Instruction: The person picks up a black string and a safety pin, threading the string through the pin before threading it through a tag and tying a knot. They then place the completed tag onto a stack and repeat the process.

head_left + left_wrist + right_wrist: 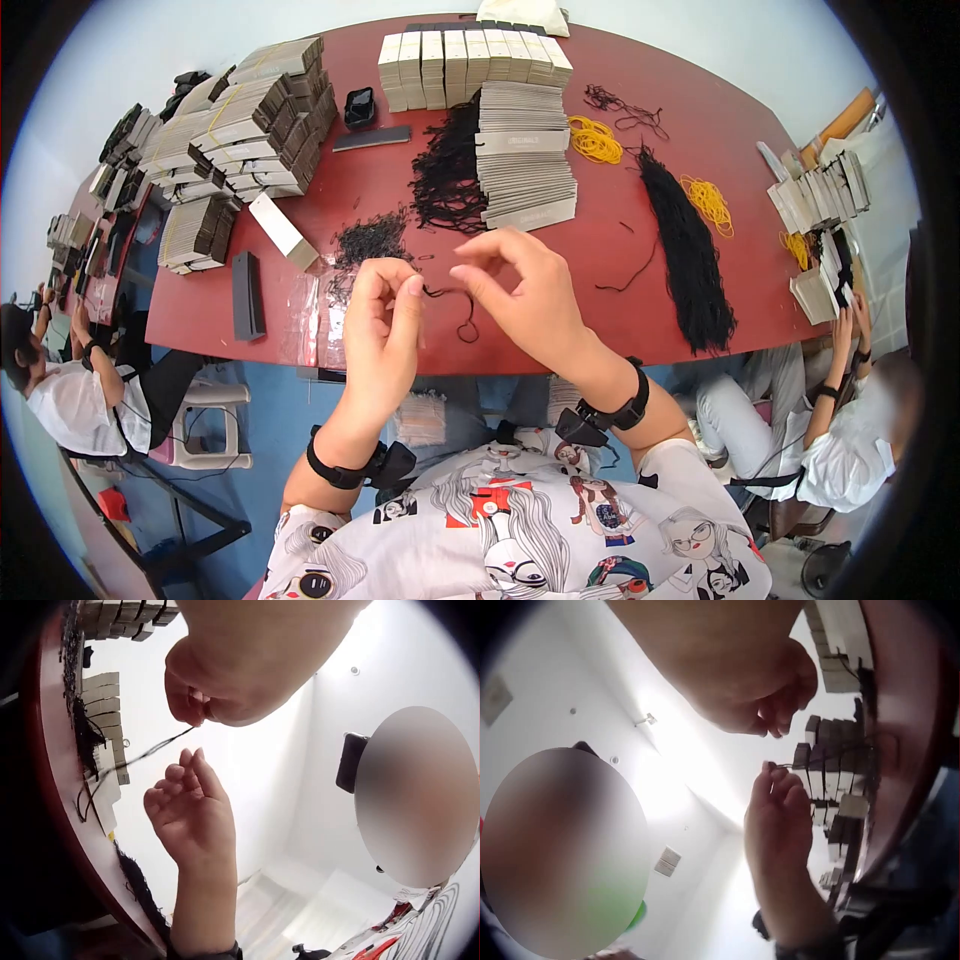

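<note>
In the head view the left hand (382, 325) pinches one end of a thin black cord (467, 322) between thumb and fingertips; the rest of the cord hangs in a loop over the table's front. Beside it the right hand (530, 290) is raised with bent, parted fingers and nothing between them. The left wrist view shows the cord (142, 756) trailing from the left hand (225, 675), with the right hand (196, 825) just below, apart from it. In the right wrist view the left hand (780, 825) holds the cord end near its fingertips.
On the red table (590, 320) lie a heap of small black pieces (372, 240), black cord bundles (445, 170) (688, 250), yellow bands (596, 140), card stacks (525, 150) and a dark block (247, 296). People sit at both sides.
</note>
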`<control>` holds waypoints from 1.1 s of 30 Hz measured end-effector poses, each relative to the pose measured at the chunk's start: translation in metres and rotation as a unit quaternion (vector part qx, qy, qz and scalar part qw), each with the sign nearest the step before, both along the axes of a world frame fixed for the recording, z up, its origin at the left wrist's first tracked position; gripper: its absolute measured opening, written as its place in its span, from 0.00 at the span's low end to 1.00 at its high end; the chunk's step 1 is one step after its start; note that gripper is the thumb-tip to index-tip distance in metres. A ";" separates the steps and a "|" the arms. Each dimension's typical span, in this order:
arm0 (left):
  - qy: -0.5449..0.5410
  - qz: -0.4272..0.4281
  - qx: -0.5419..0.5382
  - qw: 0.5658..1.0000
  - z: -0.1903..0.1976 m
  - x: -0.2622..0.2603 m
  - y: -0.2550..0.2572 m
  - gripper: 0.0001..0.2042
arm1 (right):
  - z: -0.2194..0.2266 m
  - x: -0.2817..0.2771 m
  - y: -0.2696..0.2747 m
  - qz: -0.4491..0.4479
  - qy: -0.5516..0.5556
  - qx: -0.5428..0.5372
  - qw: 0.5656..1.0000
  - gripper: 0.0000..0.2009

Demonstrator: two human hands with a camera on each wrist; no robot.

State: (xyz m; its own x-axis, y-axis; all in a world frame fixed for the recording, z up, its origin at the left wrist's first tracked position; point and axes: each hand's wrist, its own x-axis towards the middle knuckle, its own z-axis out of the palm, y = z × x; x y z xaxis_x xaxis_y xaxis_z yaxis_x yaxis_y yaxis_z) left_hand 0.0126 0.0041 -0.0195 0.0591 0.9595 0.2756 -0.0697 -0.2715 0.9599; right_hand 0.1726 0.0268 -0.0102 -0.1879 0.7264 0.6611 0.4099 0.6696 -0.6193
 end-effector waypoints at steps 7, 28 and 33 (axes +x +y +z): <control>0.143 0.090 0.053 0.984 0.001 0.012 -0.001 0.02 | -0.016 -0.009 -0.010 0.245 0.334 -0.495 0.764 0.12; 0.220 -0.063 0.257 0.939 -0.013 -0.011 0.016 0.06 | 0.015 0.007 -0.009 0.079 -0.066 -0.195 0.975 0.05; 0.213 -0.013 0.283 0.935 -0.019 -0.004 0.013 0.08 | 0.017 0.006 -0.012 0.059 -0.119 -0.107 0.985 0.04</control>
